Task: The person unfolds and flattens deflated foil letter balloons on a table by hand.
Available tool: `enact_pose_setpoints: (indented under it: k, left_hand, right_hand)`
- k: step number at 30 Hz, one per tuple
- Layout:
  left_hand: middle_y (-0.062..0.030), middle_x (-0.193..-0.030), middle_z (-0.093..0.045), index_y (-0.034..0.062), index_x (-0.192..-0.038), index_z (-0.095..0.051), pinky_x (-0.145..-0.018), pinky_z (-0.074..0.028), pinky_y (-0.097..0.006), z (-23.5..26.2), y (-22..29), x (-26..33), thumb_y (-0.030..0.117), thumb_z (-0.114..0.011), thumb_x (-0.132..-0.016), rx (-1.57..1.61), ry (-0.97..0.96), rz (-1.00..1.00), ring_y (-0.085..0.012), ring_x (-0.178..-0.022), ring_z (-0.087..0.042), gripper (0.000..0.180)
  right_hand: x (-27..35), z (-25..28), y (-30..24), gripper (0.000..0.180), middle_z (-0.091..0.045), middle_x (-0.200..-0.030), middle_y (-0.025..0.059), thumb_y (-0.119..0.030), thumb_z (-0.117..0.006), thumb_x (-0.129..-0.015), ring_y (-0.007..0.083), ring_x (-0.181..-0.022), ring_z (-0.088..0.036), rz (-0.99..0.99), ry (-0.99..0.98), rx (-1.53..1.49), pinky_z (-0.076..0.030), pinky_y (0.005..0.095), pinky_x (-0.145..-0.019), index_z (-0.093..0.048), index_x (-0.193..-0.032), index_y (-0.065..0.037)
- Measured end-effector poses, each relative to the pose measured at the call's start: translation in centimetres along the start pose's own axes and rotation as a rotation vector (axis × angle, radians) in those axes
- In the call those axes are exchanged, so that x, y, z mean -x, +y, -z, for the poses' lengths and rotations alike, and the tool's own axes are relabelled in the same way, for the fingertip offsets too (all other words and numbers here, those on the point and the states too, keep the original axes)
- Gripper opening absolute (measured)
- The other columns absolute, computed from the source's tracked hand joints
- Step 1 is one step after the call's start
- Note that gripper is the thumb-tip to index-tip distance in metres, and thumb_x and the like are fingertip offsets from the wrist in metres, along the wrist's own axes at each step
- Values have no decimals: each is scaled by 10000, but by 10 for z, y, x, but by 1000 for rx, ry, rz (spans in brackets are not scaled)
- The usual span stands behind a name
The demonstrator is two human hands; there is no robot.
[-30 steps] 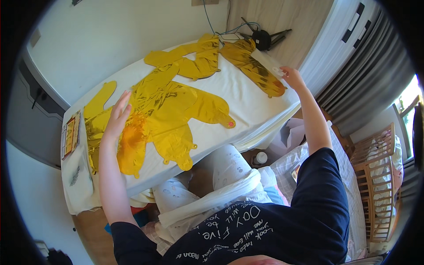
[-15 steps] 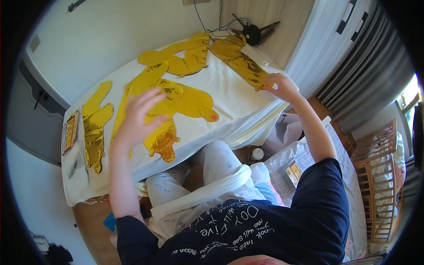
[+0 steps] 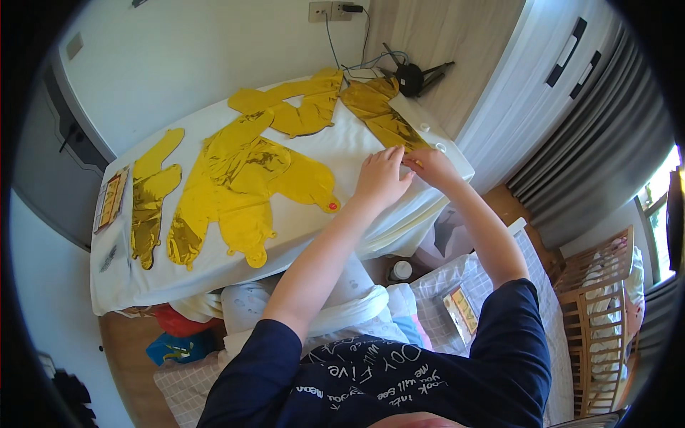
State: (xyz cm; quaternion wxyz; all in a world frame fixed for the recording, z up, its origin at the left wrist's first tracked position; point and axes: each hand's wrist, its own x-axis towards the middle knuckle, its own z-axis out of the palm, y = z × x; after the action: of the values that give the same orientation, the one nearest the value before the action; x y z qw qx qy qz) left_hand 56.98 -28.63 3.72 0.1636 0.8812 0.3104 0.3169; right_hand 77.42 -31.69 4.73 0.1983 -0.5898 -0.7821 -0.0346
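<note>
Slanting right, the left hand [image 3: 383,177] is just beside the right hand [image 3: 434,168] at the far-right gold balloon's [image 3: 382,114] near end; fingers bend, grip unclear.

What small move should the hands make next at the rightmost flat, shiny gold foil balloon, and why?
Probably settle a light two-handed pinch on the near end of the long, flat gold foil balloon: the left hand and right hand meet there, but they hide that end, so I can't confirm a grip.
</note>
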Motion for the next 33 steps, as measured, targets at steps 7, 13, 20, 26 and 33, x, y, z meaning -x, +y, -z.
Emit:
enact_pose_setpoints:
  k: [7, 13, 20, 26, 33]
  left_hand:
    - [-177, -1552, -481, -2, -1509, -440, -1208, -295, -543, -54, -12, -26, 433, -630, -966, -177, -52, 87, -326, -1470, -411, 721]
    - [-198, -1593, -420, -18, -1537, -394, -1228, -251, -550, -69, -20, -39, 478, -571, -992, -233, -48, -5, -334, -1522, -323, 759]
    - [-192, -1564, -454, -18, -1480, -486, -1237, -234, -533, -71, -29, -47, 465, -563, -994, -274, -98, 20, -331, -1504, -338, 689]
    - [-187, -1544, -482, -14, -1498, -460, -1244, -226, -528, -70, -33, -47, 450, -570, -985, -220, -118, 41, -314, -1470, -397, 700]
    - [-188, -1456, -559, -37, -1468, -455, -1247, -215, -539, -78, -41, -47, 246, -612, -896, -151, 46, 46, -283, -1413, -472, 658]
  right_hand:
    - [-24, 14, 30, 208, -761, -874, 105, -228, -765, -873, 235, -787, -708, -372, -48, -342, -550, 350, -740, -778, -981, -50]
    - [-48, 16, 67, 163, -742, -919, 48, -167, -764, -903, 124, -836, -672, -444, -184, -455, -531, 259, -768, -758, -1003, -39]
    - [-54, 0, 86, 109, -718, -1039, 81, -57, -627, -911, 261, -927, -686, -79, 45, -298, -542, 372, -830, -705, -980, -26]
    - [-37, -4, 63, 136, -679, -1004, 89, -90, -630, -868, 317, -968, -655, 24, -69, -97, -535, 412, -843, -726, -961, -72]
    - [-26, -11, 49, 165, -684, -1006, 91, -243, -684, -921, 299, -972, -665, 27, -64, -51, -536, 426, -830, -735, -965, -92]
